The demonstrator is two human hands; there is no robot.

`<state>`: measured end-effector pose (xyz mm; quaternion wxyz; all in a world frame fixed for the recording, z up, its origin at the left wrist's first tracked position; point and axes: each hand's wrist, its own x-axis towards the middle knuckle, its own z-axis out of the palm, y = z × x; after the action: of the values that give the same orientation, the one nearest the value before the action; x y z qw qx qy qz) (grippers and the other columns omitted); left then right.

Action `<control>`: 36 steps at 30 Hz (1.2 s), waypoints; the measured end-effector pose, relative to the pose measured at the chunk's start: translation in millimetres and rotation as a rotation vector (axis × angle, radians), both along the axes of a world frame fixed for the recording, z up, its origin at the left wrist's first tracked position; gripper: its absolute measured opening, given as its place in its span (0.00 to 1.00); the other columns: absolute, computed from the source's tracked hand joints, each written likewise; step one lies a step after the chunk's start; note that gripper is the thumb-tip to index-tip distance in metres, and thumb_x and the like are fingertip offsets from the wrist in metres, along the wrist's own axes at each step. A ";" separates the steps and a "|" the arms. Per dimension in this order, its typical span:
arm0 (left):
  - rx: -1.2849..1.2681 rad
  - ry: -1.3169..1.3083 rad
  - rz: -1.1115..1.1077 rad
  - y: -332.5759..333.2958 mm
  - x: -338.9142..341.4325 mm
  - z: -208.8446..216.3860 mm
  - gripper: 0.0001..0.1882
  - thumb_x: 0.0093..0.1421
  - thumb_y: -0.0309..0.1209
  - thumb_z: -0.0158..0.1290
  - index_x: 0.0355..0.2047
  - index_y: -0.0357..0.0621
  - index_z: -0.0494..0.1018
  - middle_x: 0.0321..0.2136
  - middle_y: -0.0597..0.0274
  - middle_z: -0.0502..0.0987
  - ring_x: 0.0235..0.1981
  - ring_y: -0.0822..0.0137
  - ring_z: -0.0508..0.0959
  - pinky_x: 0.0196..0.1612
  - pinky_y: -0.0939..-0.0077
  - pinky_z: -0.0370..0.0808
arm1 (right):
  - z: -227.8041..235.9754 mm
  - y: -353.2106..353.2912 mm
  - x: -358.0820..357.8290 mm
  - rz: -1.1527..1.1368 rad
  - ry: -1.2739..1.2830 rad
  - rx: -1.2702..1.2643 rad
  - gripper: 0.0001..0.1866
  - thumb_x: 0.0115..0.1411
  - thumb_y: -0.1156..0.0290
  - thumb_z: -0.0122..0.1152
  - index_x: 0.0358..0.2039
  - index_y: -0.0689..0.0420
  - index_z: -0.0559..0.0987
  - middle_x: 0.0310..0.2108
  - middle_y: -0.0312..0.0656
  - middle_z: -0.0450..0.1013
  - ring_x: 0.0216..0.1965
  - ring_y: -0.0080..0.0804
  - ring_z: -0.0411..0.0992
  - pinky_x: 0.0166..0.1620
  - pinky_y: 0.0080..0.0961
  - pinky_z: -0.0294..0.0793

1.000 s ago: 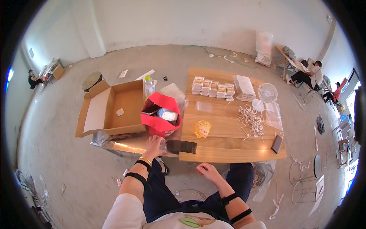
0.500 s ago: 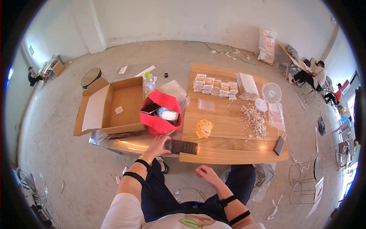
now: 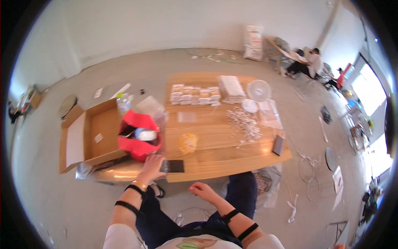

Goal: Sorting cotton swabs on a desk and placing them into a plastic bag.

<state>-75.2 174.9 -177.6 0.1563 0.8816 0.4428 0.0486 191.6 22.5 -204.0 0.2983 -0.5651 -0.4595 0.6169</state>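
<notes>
Brown cardboard box (image 3: 110, 124): white paper slip (image 3: 98, 138) inside. Red soft-sided bag (image 3: 139, 147): white-blue bundle (image 3: 146, 134). Left hand (image 3: 152, 166) at black flat slab (image 3: 177, 166), grip unclear; right hand (image 3: 202, 190) loosely curled.

White tee (image 3: 121, 237), short sleeves, front print (image 3: 190, 245) with green leaf shape plus brown patch. Navy trousers (image 3: 244, 193). Two black straps on each arm: left pair (image 3: 127, 206), right pair (image 3: 248, 231). Gold-coloured bangle (image 3: 140, 185), left wrist. Dark open sandal (image 3: 161, 192), left foot; detail blurred.
</notes>
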 end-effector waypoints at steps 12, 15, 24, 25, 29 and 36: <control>-0.069 -0.289 -0.168 -18.3 94.0 18.4 0.38 0.53 0.42 0.64 0.59 0.35 0.64 0.56 0.49 0.68 0.60 0.50 0.67 0.63 0.57 0.63 | 7.8 81.3 172.6 -0.594 -0.958 0.376 0.13 0.55 0.71 0.62 0.42 0.52 0.80 0.34 0.42 0.77 0.39 0.45 0.75 0.44 0.38 0.75; -0.076 -0.338 -0.215 -25.1 126.0 -4.4 0.31 0.56 0.41 0.61 0.56 0.39 0.68 0.54 0.51 0.70 0.58 0.50 0.68 0.61 0.58 0.65 | 8.2 97.6 198.1 -0.519 -1.250 0.457 0.19 0.51 0.74 0.62 0.46 0.51 0.77 0.41 0.43 0.74 0.48 0.48 0.71 0.49 0.44 0.71; -0.006 -0.452 -0.081 -32.2 180.8 -28.0 0.20 0.53 0.30 0.60 0.48 0.46 0.73 0.48 0.55 0.71 0.53 0.48 0.69 0.57 0.55 0.66 | -8.5 150.0 223.1 -0.589 -1.083 0.559 0.17 0.49 0.74 0.66 0.42 0.54 0.77 0.42 0.46 0.71 0.49 0.51 0.68 0.52 0.43 0.69; 0.032 -0.444 -0.074 -32.0 180.7 -30.6 0.21 0.53 0.29 0.60 0.48 0.46 0.72 0.49 0.55 0.70 0.52 0.48 0.69 0.57 0.55 0.66 | -7.6 152.8 217.3 -0.586 -1.078 0.558 0.17 0.49 0.74 0.66 0.42 0.54 0.77 0.42 0.46 0.71 0.49 0.51 0.68 0.52 0.43 0.69; 0.039 -0.426 -0.087 -31.8 192.1 -32.4 0.25 0.53 0.30 0.60 0.52 0.44 0.70 0.54 0.52 0.68 0.57 0.46 0.66 0.61 0.53 0.64 | -8.4 156.0 193.7 -0.591 -1.042 0.552 0.09 0.51 0.72 0.65 0.35 0.55 0.79 0.38 0.47 0.71 0.46 0.51 0.68 0.51 0.43 0.69; 0.136 -0.186 -0.127 -22.4 213.1 -29.0 0.42 0.60 0.48 0.53 0.68 0.38 0.53 0.69 0.43 0.50 0.71 0.39 0.48 0.70 0.40 0.48 | -12.9 139.6 119.4 -0.283 -0.835 0.687 0.09 0.52 0.71 0.65 0.35 0.54 0.80 0.38 0.48 0.72 0.45 0.53 0.68 0.50 0.45 0.69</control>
<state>137.9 152.5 -206.6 0.1394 0.9081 0.3652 0.1502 310.9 162.1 -216.9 0.3379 -0.6879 -0.6331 0.1091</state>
